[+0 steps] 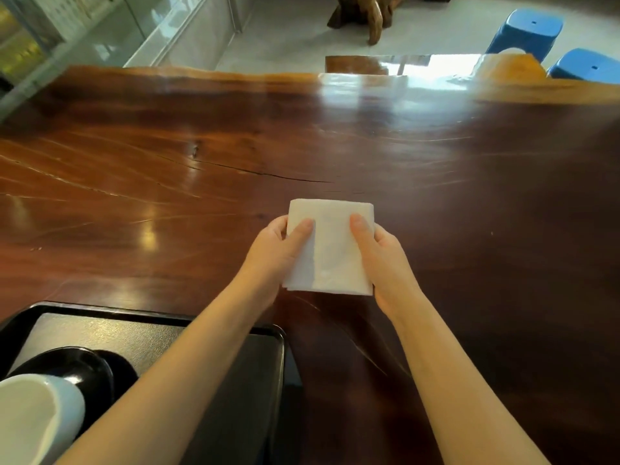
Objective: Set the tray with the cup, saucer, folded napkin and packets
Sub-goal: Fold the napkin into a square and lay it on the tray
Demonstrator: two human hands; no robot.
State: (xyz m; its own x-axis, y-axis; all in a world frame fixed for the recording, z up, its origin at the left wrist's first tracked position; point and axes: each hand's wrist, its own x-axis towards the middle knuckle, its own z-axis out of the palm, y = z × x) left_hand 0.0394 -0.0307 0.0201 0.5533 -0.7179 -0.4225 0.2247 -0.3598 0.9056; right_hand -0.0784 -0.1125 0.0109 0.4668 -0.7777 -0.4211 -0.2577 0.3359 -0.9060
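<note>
A white folded napkin [332, 246] is held over the dark wooden table [302, 146], just beyond the tray. My left hand [275, 253] grips its left edge with the thumb on top. My right hand [382, 260] grips the right edge the same way. At the lower left lies a black tray [235, 364] with a black saucer [84, 367] on it. A white cup [37, 417] stands on the saucer at the frame's bottom left corner. No packets are in view.
The table's far edge runs across the top of the view. Beyond it stand two blue stools [526, 31], a smaller glossy wooden table [369, 63] and a carved wooden base [365, 15] on a pale floor.
</note>
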